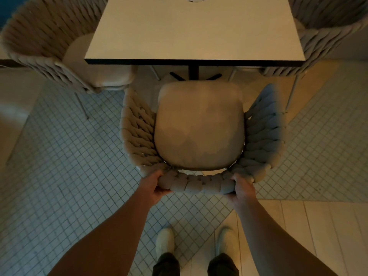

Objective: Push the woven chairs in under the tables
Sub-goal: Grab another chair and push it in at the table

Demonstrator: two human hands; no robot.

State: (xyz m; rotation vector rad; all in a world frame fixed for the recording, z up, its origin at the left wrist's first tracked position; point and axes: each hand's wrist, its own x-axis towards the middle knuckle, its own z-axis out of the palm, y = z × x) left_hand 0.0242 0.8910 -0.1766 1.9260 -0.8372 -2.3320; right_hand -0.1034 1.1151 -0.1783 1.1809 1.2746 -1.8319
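Note:
A woven chair with a beige seat cushion stands right in front of me, facing the white table. The cushion's front edge sits just short of the table's dark near edge, over the black table foot. My left hand grips the left end of the braided top of the backrest. My right hand grips its right end. Both arms reach straight forward from the bottom of the view.
A second woven chair is at the table's left side, seat partly under it. A third woven chair is at the right side. The floor has small square tiles; pale planks lie at bottom right. My shoes stand behind the chair.

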